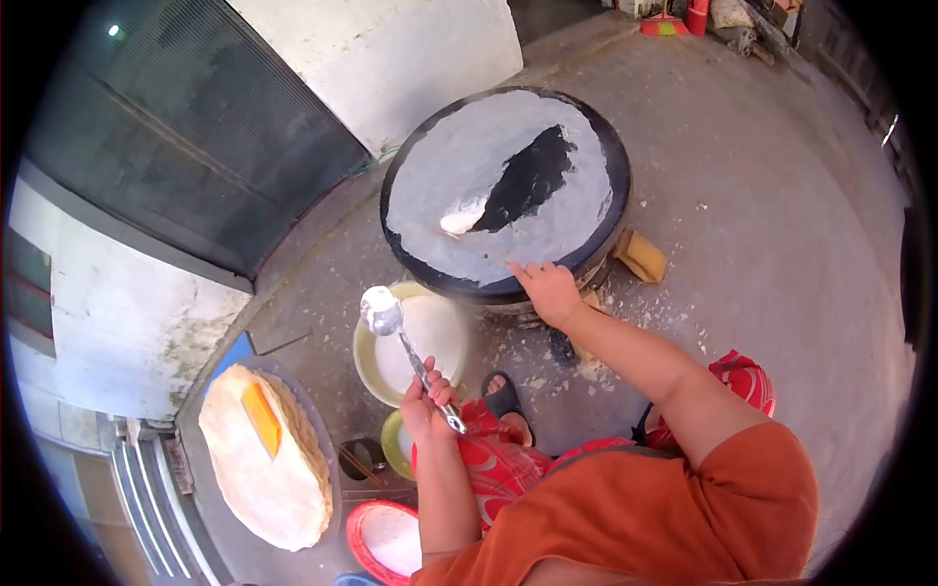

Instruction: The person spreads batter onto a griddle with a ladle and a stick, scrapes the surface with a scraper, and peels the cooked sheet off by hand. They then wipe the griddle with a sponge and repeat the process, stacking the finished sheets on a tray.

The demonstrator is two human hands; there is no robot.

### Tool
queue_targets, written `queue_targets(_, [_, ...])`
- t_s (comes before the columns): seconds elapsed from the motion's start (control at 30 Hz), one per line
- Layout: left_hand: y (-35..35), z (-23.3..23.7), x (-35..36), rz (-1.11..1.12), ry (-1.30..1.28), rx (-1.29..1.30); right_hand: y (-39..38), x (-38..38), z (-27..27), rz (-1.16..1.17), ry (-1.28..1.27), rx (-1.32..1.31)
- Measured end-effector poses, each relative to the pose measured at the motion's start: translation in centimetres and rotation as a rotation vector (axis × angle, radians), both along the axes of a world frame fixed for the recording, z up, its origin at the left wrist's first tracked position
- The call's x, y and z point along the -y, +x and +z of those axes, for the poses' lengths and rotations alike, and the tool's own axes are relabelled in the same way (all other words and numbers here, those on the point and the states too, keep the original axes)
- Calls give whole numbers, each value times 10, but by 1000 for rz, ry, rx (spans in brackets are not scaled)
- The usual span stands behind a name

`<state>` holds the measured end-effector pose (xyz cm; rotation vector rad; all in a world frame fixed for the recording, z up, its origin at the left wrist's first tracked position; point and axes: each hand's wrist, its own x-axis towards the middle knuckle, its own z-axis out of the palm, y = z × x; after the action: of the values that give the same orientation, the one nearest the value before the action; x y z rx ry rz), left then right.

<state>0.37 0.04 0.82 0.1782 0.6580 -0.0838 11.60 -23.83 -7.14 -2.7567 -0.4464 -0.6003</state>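
Observation:
My left hand (430, 402) is wrapped round the handle of a metal ladle (388, 318). White batter coats the ladle's bowl, which overlaps the rim of a pale yellow basin (362, 364) of white batter. My right hand (548, 292) reaches to the near edge of a large round black griddle (619, 181), its fingers stretched out and fingertips right at the batter's edge. A thin grey-white batter layer (435, 156) covers most of the griddle, leaving a long dark bare patch in the middle. At that patch's near end sits a white lump (463, 216).
A thick stack of flat round pancakes (249, 479) stands at the left, with an orange scraper (262, 420) on top. Near my legs are a red-rimmed basin (358, 542) and a smaller green bowl (393, 439). A yellowish block (641, 257) sits beside the griddle's base.

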Motion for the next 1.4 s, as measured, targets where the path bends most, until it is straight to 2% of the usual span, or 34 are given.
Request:
queue_targets(0.17, [-3,-2,0,-17,0,-5,21,32,8,-157,-114,-108])
queue_targets(0.23, [-3,-2,1,-15,27,-8,19,39,28,-284,51,-204])
queue_targets(0.27, [-3,-2,2,-13,57,-11,13,37,24,-291,51,-205])
queue_targets(0.33, [-1,-2,2,-18,49,-7,-8,26,11,-55,175,-108])
queue_targets(0.37, [-1,-2,2,-14,43,-4,-18,25,16,54,68,-109])
queue_targets(0.4, [-1,-2,1,-16,47,-6,-13,31,8,52,72,-111])
queue_targets(0.47, [-1,-1,1,-28,-18,7,10,57,-11,-88,-109,-24])
queue_targets(0.53, [-3,-2,2,-32,-7,4,30,76,10,-257,-161,-73])
queue_targets(0.6, [-1,-1,4,-47,3,12,44,81,10,-310,100,-166])
queue_targets(0.63, [-1,-2,4,-39,8,3,42,75,5,-314,104,-163])
queue_targets(0.7, [0,-3,4,-32,15,-6,31,58,-4,-329,268,-168])
queue_targets(0.73, [1,-4,4,-26,24,-6,32,61,-2,-330,269,-166])
queue_targets(0.8, [1,-4,6,-24,36,-13,26,68,3,-196,7,-170])
queue_targets(0.83, [1,-4,7,-31,29,-7,38,80,0,-295,-37,-204])
queue_targets(0.87, [1,-2,7,-38,23,1,49,91,3,-387,-21,-197])
queue_targets(0.97, [2,-5,7,-43,41,1,53,102,17,-405,61,-172])
queue_targets(1.03, [3,-6,7,-38,35,-2,33,86,16,-472,347,-229])
queue_targets(1.07, [5,-6,8,-25,32,-4,19,78,3,-398,321,-126])
queue_targets(1.13, [8,-2,13,-17,57,0,-2,71,6,-104,219,-163])
queue_targets(1.23, [6,-1,16,-25,81,-7,35,109,-14,-283,-59,-146])
queue_targets(1.27, [6,0,17,-36,72,0,46,121,-3,-378,-49,-128])
queue_targets(1.37, [4,-4,13,-47,36,-1,55,134,15,-419,-13,-146])
queue_targets(1.4, [4,-5,13,-53,33,2,50,127,18,-480,133,-242])
